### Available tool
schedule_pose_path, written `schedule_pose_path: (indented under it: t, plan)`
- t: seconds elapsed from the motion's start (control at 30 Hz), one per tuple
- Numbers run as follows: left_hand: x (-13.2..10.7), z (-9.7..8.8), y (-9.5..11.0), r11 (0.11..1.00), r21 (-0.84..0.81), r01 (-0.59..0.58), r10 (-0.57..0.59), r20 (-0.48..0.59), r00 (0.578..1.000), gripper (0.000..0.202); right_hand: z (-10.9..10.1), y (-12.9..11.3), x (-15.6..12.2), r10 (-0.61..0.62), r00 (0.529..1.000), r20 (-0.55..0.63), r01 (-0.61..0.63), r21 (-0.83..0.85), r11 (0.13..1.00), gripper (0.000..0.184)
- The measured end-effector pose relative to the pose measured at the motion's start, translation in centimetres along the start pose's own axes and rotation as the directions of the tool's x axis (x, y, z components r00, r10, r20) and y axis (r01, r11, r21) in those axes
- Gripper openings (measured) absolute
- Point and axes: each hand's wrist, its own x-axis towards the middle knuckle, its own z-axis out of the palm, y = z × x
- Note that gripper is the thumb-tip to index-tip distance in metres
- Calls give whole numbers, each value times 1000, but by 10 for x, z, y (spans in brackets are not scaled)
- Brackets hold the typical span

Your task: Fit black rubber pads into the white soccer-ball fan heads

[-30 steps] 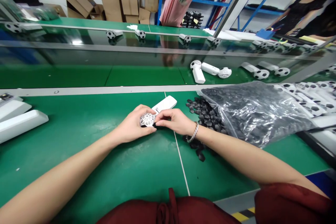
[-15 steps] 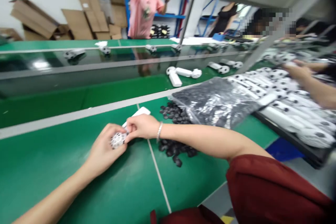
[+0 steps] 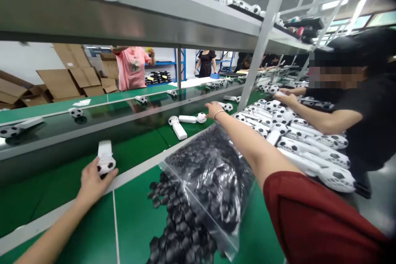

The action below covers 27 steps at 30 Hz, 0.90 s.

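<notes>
My left hand (image 3: 93,179) grips the football-patterned head of a white handheld fan (image 3: 105,157) at the near edge of the green conveyor lane (image 3: 145,142). My right hand (image 3: 214,109) is stretched far out to the right with a bracelet on its wrist. Its fingers are spread and hold nothing, and it hovers near a football fan (image 3: 228,107) on the belt. Below my right arm lies a clear plastic bag (image 3: 213,173) of small black pieces, with several spilled onto the green table (image 3: 133,231).
Two white fans (image 3: 185,123) lie on the lane ahead. A large pile of football fans (image 3: 297,140) fills the right side, where a person in black (image 3: 355,107) works. A steel shelf (image 3: 123,20) hangs overhead. More people and cardboard boxes stand beyond the far belt.
My hands have parted. The left carried the fan forward to the conveyor edge, the right let go and reached far right. My view swung up and right.
</notes>
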Motion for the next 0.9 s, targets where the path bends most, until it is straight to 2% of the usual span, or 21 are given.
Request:
schedule_pose_path:
  t: [0.07, 0.13, 0.3, 0.4, 0.47, 0.57, 0.63, 0.7, 0.8, 0.83, 0.9]
  plan:
    - [0, 17, -2, 999, 6, 34, -34, 10, 999, 76, 15, 12, 20, 41, 999, 15, -40, -52, 998, 33]
    - [-5, 25, -1, 999, 13, 47, -48, 54, 997, 77, 35, 16, 38, 57, 997, 52, -52, -81, 995, 32]
    - [-11, 20, 4, 999, 31, 37, -40, 95, 995, 76, 81, 16, 66, 63, 984, 166, -44, -114, 993, 33]
    - [-9, 19, 4, 998, 46, 53, -57, 89, 994, 77, 86, 17, 60, 55, 985, 164, -37, -109, 993, 36]
    - [-9, 20, 4, 996, 52, 67, -72, 92, 993, 79, 76, 16, 47, 39, 993, 116, -30, -82, 996, 43]
    - [-8, 19, 5, 998, 41, 49, -52, 76, 996, 80, 47, 10, 22, 15, 1000, -5, -15, -19, 1000, 51]
    - [-10, 17, 9, 999, 48, -11, 10, 19, 1000, 78, 23, 3, 4, 2, 997, -79, 0, 27, 1000, 50]
    - [-16, 12, 20, 991, 69, -118, 123, -68, 990, 73, -1, -7, -19, -3, 993, -120, 11, 66, 998, 53]
    - [-37, -3, 55, 935, 77, -345, 353, -144, 925, 71, -25, -35, -70, -45, 995, -89, 61, 177, 982, 60]
    - [-46, -12, 69, 901, 75, -428, 435, -137, 890, 71, -29, -48, -92, -94, 994, -48, 105, 294, 950, 58]
    - [-63, -34, 97, 833, 86, -547, 553, -171, 815, 71, -34, -79, -141, -225, 972, 71, 144, 576, 805, 51]
